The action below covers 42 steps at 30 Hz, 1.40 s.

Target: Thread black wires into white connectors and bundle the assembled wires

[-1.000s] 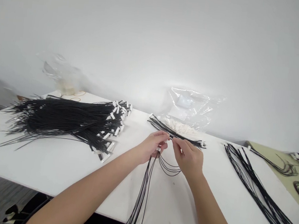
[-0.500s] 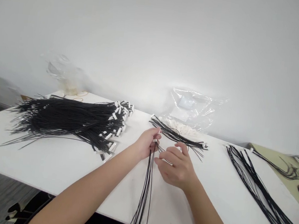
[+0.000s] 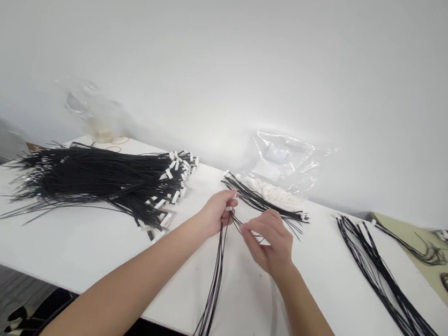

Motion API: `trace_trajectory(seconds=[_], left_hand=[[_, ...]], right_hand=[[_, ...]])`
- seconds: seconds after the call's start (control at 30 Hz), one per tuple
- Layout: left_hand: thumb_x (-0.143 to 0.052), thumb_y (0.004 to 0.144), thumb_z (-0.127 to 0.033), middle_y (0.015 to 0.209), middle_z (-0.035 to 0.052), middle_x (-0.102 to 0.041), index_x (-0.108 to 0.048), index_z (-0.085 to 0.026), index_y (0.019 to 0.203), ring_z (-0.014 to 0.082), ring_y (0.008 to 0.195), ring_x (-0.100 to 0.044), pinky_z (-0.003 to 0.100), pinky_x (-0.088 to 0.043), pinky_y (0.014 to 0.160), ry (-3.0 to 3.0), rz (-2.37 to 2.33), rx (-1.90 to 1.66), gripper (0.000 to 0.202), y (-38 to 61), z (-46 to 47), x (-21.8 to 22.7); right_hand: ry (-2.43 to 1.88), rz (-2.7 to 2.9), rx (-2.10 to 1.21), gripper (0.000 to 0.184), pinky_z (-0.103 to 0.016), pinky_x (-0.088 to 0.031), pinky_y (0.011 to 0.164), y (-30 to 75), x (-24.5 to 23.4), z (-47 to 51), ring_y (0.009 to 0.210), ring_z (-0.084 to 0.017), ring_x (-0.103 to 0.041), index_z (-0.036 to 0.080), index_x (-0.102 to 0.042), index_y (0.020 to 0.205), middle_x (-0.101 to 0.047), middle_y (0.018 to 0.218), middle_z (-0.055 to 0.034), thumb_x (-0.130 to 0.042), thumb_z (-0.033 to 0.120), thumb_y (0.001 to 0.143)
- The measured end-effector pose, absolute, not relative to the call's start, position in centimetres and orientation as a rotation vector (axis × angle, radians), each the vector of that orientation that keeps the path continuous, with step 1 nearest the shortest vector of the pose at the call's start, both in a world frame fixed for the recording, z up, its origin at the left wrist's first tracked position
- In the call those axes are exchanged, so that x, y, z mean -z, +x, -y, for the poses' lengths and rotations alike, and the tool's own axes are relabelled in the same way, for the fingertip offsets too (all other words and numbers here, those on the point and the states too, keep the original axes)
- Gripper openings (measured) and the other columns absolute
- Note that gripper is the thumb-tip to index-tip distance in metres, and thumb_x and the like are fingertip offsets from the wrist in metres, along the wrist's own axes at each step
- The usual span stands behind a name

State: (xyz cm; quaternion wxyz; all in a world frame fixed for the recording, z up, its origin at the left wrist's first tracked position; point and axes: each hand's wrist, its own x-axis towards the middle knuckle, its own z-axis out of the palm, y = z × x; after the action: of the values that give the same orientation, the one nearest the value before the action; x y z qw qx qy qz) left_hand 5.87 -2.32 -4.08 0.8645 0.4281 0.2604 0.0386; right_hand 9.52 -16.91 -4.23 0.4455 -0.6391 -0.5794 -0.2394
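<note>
Near the middle of the white table, my left hand (image 3: pixel 217 212) is closed around a small white connector (image 3: pixel 229 209). Several thin black wires (image 3: pixel 214 285) hang from it toward the table's front edge. My right hand (image 3: pixel 270 240) is just to the right, its thumb and forefinger pinched on a few of the wires that run out from the connector. The exact wire ends are too small to make out. Behind both hands lies a short bundle of black wires (image 3: pixel 263 200) with white connectors.
A large pile of black wires (image 3: pixel 102 175) with white connectors lies at left. Clear plastic bags (image 3: pixel 289 162) (image 3: pixel 89 104) lean by the wall, one above loose white parts (image 3: pixel 274 190). More long wires (image 3: pixel 387 294) lie at right, beside a yellowish-green sheet (image 3: pixel 402 237).
My right hand has turned and its fingers have closed into a pinch on wires near the connector. Fewer wires now hang straight down below my left hand, which holds its grip.
</note>
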Motion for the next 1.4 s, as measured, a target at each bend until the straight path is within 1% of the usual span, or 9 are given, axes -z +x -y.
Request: trace_trajectory(seconds=[0.13,0.3,0.43,0.63,0.8,0.9,1.07,1.2,1.4], left_hand=[[-0.058,0.065,-0.041,0.059,-0.0078,-0.035,-0.045,-0.021,0.079,-0.0003,0.034,-0.019,0.015,-0.012,0.033,0.95,-0.535,-0.093,0.027,5.9,2.2,4.4],[-0.059,0.064,-0.041,0.062,-0.0068,-0.038,-0.046,-0.023,0.079,-0.0002,0.034,-0.019,0.016,-0.011,0.033,0.994,-0.556,-0.105,0.027,5.9,2.0,4.7],[-0.062,0.061,-0.04,0.068,-0.0057,-0.041,-0.048,-0.023,0.08,-0.0014,0.035,-0.02,0.015,-0.012,0.033,1.012,-0.566,-0.116,0.029,5.9,2.0,4.8],[-0.064,0.059,-0.04,0.08,-0.0034,-0.048,-0.053,-0.022,0.079,-0.0032,0.036,-0.024,0.015,-0.016,0.034,1.05,-0.554,-0.125,0.029,5.9,2.0,4.9],[-0.065,0.059,-0.039,0.084,-0.0018,-0.053,-0.056,-0.02,0.078,-0.0036,0.036,-0.024,0.014,-0.016,0.034,1.058,-0.522,-0.101,0.028,5.7,2.1,4.4],[-0.064,0.06,-0.038,0.083,-0.0024,-0.055,-0.058,-0.02,0.079,-0.0035,0.037,-0.025,0.013,-0.019,0.035,1.031,-0.52,-0.076,0.027,5.7,2.3,4.0],[-0.063,0.062,-0.037,0.081,-0.0027,-0.053,-0.06,-0.019,0.08,-0.0036,0.036,-0.022,0.013,-0.018,0.034,1.0,-0.48,-0.062,0.025,5.6,2.3,3.7],[-0.063,0.063,-0.036,0.079,-0.0029,-0.05,-0.059,-0.019,0.081,-0.0036,0.037,-0.023,0.012,-0.014,0.033,1.005,-0.402,-0.064,0.025,5.5,2.4,3.6],[-0.063,0.064,-0.038,0.077,-0.0026,-0.048,-0.059,-0.018,0.084,-0.0037,0.038,-0.023,0.013,-0.013,0.034,1.019,-0.343,-0.054,0.028,5.4,2.5,3.6]], right_hand=[[-1.369,0.704,0.419,0.009,-0.025,-0.044,0.05,10.5,3.3,17.2,0.053,-0.011,-0.053,0.017,-0.058,0.077,-0.058,0.063,0.0001,-0.064,0.021,0.071],[-1.129,0.156,0.315,0.021,-0.026,-0.047,0.05,13.2,2.2,19.1,0.046,-0.005,-0.045,0.02,-0.053,0.084,-0.051,0.069,0.0036,-0.061,0.036,0.073],[-1.075,0.08,0.309,0.022,-0.024,-0.048,0.054,15.1,2.5,21.1,0.048,-0.002,-0.04,0.024,-0.052,0.089,-0.045,0.082,0.0034,-0.056,0.041,0.076],[-0.885,0.027,0.161,0.025,-0.025,-0.052,0.068,16.0,2.1,21.5,0.073,-0.008,-0.054,0.023,-0.05,0.088,-0.048,0.091,0.0001,-0.057,0.044,0.075],[-0.911,0.043,-0.05,0.031,-0.014,-0.042,0.045,14.7,1.2,20.3,0.051,-0.001,-0.042,0.02,-0.057,0.093,-0.047,0.074,0.0047,-0.069,0.031,0.066],[-1.088,0.207,-0.1,0.023,-0.016,-0.035,0.038,13.1,1.6,19.3,0.045,-0.002,-0.039,0.018,-0.059,0.082,-0.049,0.066,0.0042,-0.069,0.031,0.066],[-1.591,0.623,0.151,0.016,-0.02,-0.033,0.038,10.6,2.9,17.7,0.041,-0.007,-0.039,0.016,-0.061,0.069,-0.044,0.048,0.0037,-0.064,0.031,0.069],[-1.82,0.989,0.606,0.012,-0.02,-0.033,0.044,10.2,3.6,17.3,0.048,-0.007,-0.037,0.018,-0.061,0.067,-0.045,0.052,0.0018,-0.057,0.025,0.075],[-1.853,1.079,0.763,0.011,-0.019,-0.032,0.043,10.8,3.9,17.6,0.048,-0.007,-0.036,0.017,-0.06,0.07,-0.045,0.053,0.0016,-0.054,0.021,0.078]])
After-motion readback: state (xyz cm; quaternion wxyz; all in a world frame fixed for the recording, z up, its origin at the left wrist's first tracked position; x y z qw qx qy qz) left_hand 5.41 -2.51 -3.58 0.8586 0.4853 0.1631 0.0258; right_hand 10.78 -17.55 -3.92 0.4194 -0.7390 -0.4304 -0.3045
